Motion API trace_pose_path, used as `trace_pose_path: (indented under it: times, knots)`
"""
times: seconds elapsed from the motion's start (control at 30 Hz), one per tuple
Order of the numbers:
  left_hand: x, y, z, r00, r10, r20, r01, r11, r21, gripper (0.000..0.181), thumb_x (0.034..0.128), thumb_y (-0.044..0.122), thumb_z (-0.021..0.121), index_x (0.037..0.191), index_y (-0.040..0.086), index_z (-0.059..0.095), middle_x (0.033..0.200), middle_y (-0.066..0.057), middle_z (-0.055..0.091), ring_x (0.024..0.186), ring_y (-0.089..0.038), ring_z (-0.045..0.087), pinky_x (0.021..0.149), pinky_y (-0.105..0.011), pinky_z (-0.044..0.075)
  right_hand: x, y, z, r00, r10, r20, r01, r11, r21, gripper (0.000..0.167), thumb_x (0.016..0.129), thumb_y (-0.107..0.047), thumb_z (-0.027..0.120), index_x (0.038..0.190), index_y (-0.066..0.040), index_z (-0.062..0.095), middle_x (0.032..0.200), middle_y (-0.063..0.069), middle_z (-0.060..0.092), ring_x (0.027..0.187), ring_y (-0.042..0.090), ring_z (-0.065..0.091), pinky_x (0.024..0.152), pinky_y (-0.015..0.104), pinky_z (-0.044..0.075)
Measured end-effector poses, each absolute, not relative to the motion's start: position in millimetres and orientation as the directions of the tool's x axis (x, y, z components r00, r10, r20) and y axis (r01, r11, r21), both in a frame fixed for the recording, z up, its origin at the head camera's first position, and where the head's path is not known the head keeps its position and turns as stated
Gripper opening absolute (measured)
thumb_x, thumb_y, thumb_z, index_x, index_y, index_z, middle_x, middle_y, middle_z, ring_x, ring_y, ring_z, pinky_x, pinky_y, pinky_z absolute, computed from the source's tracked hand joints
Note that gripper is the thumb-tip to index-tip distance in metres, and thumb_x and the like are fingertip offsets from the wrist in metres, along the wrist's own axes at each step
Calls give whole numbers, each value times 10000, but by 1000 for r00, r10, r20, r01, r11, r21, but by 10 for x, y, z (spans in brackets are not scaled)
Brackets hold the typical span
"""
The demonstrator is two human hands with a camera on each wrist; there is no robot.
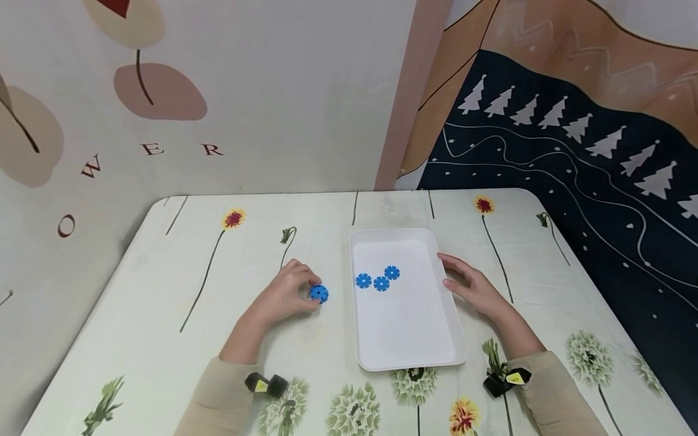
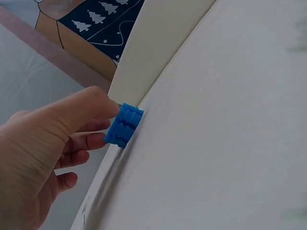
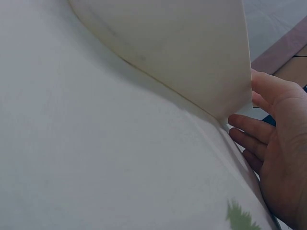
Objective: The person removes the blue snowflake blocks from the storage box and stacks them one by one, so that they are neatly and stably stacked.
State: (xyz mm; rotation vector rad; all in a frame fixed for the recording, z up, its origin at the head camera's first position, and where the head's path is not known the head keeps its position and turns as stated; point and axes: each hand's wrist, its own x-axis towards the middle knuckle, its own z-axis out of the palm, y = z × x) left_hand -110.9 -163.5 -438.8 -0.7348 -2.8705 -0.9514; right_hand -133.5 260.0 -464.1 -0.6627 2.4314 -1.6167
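Sleeves (image 1: 558, 396), cut off below, lie nearest us. Left of the white tray (image 1: 406, 327), the left hand (image 1: 287, 289) pinches a partly hidden stack of blue discs (image 1: 319, 293) we cannot count. Fingers loosely spread, the right hand (image 1: 475, 289) touches the tray's side; three discs (image 1: 381, 286) lie inside.

Tray (image 1: 409, 330): looks like white plastic, smooth, low sheen, outer wall a bit duller. Blue discs (image 1: 377, 283) in it: plastic by the look, flat faces, fairly matt. Blue stack (image 2: 124, 125): same plastic look, ridged along the side, soft satin finish. Desk covering (image 1: 316, 357): thin printed sheet, matt, smooth, faint creases; cloth or vinyl, can't tell from here. Sleeves (image 1: 218, 396): matt cloth. Wrist units (image 1: 277, 386): black, hard plastic look. Wall sheeting (image 1: 305, 91): matt, lightly wrinkled, material unclear.
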Motion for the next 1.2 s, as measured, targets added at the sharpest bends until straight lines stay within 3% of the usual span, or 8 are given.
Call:
trace_pose_path:
  times: [0.4,0.7,0.9,1.2]
  knots:
    - [-1105,-1525,-4135,-860,421,290,504,605,617,288,798,211,782,1010,27,717,917,-47,645,951,-148,463,837,-392,436,-1327,2606,-4630,-892,-436,122,-284,329,-901,544,958,-64,572,1460,-33,365,1399,238,425,1311,412,344,983,110,272]
    - [-1174,-1245,-3991,-829,444,340,555,576,600,270,815,187,765,1025,23,715,925,-64,661,947,-176,485,844,-411,411,-1335,2601,-4633,-893,-434,119,-277,323,-905,542,957,-53,570,1459,-35,366,1397,239,429,1314,408,345,984,110,273]
    - [-1218,-1028,-4010,-790,520,326,602,553,577,350,809,226,767,1079,15,695,955,-51,662,957,-192,497,874,-423,382,-1335,2598,-4634,-889,-441,125,-284,315,-906,537,960,-57,566,1457,-26,366,1397,247,424,1311,420,340,993,119,272]
    - [-1308,-722,-4065,-752,590,294,645,567,512,400,805,295,772,1100,36,695,964,-38,669,919,-183,502,813,-383,383,-1330,2588,-4628,-891,-437,125,-285,321,-903,536,959,-58,568,1454,-14,366,1389,250,432,1300,430,347,990,121,274]
